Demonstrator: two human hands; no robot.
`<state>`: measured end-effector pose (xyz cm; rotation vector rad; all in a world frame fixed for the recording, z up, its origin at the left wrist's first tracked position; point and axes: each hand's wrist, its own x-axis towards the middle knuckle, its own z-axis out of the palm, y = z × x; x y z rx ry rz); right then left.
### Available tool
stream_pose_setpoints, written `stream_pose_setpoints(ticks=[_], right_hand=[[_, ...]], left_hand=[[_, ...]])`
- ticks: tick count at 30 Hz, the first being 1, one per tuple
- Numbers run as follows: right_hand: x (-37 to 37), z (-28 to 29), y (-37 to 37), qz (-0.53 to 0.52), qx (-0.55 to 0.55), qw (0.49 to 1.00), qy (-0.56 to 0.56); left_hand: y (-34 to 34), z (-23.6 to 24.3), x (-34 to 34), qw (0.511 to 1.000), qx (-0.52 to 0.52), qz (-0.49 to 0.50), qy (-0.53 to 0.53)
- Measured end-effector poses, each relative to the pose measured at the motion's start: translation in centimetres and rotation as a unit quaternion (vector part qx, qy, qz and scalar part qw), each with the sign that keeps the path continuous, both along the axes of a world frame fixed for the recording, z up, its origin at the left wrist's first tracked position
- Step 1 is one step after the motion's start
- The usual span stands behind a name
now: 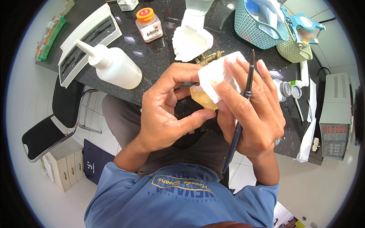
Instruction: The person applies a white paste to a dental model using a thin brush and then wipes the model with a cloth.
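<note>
My left hand [161, 108] holds a small translucent yellow piece, apparently a dental cast [204, 99], with the thumb at its lower edge and the fingers curled behind it. A strip of pink shows along its top. My right hand [253, 110] presses a folded white tissue [210, 78] against the piece, covering its upper right part. Between the fingers of that same hand sits a slim brush [232, 146] with a dark blue handle, its dark pointed tip upward. Just beyond the tissue lies a brass hinged device [211, 57], partly hidden.
A white squeeze bottle [118, 68] and an orange-lidded jar [149, 28] stand on the black speckled table [163, 53]. Behind my hands lies a crumpled white mass [192, 42]. Blue basket [258, 28], small open jar [283, 90] and grey machine [334, 114] are on the right.
</note>
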<state>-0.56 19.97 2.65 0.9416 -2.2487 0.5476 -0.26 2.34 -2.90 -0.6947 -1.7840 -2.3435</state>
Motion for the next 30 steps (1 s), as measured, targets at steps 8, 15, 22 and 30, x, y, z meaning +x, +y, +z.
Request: stream_pose_setpoints(ticks=[8,15,22,30], right_hand=[[0.0,0.0,0.7,-0.016,-0.067,0.998,0.005],[0.0,-0.1,2.3,-0.048,-0.199,0.979,-0.015],[0.1,-0.3,2.5,-0.069,-0.215,0.974,-0.014],[0.0,-0.3,2.5,-0.066,-0.21,0.975,-0.009]], left_hand=[[0.3,0.1,0.1,1.0,0.029,0.005,0.005],[0.1,0.4,-0.2,1.0,-0.014,-0.005,0.011],[0.1,0.4,-0.1,1.0,-0.019,-0.002,0.013],[0.1,0.6,0.0,1.0,-0.014,-0.001,-0.005]])
